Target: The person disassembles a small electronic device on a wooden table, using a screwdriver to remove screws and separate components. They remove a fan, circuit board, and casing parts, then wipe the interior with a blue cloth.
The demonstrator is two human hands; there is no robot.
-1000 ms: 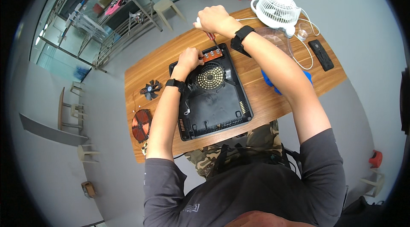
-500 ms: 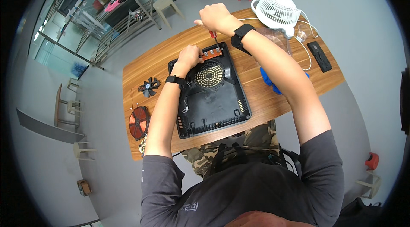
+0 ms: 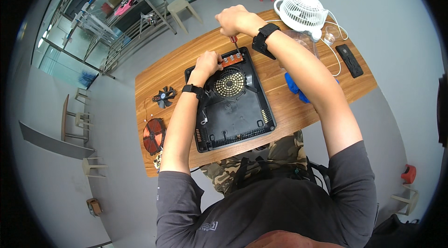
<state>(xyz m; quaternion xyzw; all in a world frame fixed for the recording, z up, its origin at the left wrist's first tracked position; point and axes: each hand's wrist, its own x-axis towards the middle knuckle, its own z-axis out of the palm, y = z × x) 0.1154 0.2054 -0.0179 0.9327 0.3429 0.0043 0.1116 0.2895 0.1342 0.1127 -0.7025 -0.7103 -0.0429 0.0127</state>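
In front of me on the wooden table lies a black plastic housing [image 3: 228, 124], its round vent grille [image 3: 230, 83] near the far end. A small orange-brown circuit board [image 3: 232, 60] with several round metal parts sits along its far edge. My right hand [image 3: 237, 19] is closed round the top of a red-handled screwdriver [image 3: 235, 42], held nearly upright with its shaft reaching down to the board's right end. At the board's left end my left hand [image 3: 208, 63] has its fingers bent together; what they pinch, if anything, is hidden.
Left of the housing are a small black fan [image 3: 164, 97] and a copper-coloured coil [image 3: 153, 136]. To the right lie a blue cloth [image 3: 297, 88], a clear plastic cover [image 3: 298, 40], a white fan [image 3: 303, 10] with its cable and a black flat part [image 3: 349, 60].
My right hand has turned a little at the wrist on the screwdriver, its thumb no longer pointing out to the left. The left hand stays at the board's left end.
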